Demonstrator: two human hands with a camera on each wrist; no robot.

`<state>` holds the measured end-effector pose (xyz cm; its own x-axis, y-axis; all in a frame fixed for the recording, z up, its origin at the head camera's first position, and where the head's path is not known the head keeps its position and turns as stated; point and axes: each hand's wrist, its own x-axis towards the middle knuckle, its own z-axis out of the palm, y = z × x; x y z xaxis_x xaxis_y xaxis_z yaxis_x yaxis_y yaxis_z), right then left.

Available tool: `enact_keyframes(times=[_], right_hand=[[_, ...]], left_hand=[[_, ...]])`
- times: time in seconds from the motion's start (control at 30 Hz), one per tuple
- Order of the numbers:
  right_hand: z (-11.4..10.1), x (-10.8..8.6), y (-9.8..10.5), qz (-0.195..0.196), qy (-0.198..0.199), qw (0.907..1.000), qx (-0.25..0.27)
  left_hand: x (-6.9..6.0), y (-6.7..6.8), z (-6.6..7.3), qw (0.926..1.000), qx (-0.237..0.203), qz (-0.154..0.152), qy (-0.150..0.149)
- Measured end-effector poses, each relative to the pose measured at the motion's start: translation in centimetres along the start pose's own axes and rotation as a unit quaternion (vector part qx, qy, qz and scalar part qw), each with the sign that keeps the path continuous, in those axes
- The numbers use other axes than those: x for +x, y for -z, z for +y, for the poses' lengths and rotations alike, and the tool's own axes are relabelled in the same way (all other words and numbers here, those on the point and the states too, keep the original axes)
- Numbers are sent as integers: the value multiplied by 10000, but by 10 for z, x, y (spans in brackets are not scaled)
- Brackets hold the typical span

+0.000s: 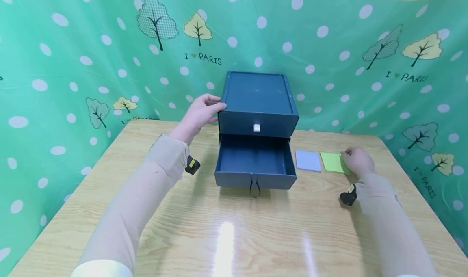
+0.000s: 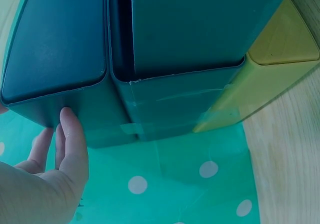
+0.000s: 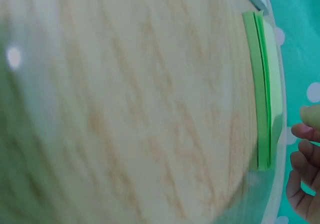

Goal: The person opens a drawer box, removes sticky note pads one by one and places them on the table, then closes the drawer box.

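My left hand (image 1: 202,113) rests at the upper left front corner of a dark blue drawer box (image 1: 259,92). Its thumb lies on the top edge, and the fingers touch the side wall (image 2: 75,114). Below the top drawer with its white knob (image 1: 257,128), a lower drawer (image 1: 254,155) stands pulled out and bare inside, a black ribbon loop (image 1: 254,189) on its front. My right hand (image 1: 359,161), fingers loosely bent, is beside the right edge of a green sticky note pad (image 1: 334,163); the right wrist view shows a gap between the fingers and the pad (image 3: 263,91).
A pale blue sticky note pad (image 1: 308,161) lies between the box and the green pad. Under the blue tiers, the left wrist view shows a yellow tier (image 2: 235,96). A green dotted curtain (image 1: 329,66) hangs behind the wooden table (image 1: 278,232).
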<state>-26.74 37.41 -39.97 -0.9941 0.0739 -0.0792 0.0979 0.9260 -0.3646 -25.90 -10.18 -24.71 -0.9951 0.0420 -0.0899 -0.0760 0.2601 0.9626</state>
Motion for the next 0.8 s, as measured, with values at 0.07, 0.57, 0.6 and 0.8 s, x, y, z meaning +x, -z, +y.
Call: enact_keyframes(times=[0.07,0.57,0.6,0.8], right_hand=[[-4,0,1,34,15,10000,78],[-36,0,4,807,579,9906,940],[-40,0,5,844,624,9897,974],[-59,-3,9,1002,863,9855,1058]], left_hand=[[0,1,0,10000,-30,-5,-15],[0,0,-2,10000,20,-30,-40],[0,0,-2,10000,25,-23,-41],[-1,0,0,10000,48,-7,-53]])
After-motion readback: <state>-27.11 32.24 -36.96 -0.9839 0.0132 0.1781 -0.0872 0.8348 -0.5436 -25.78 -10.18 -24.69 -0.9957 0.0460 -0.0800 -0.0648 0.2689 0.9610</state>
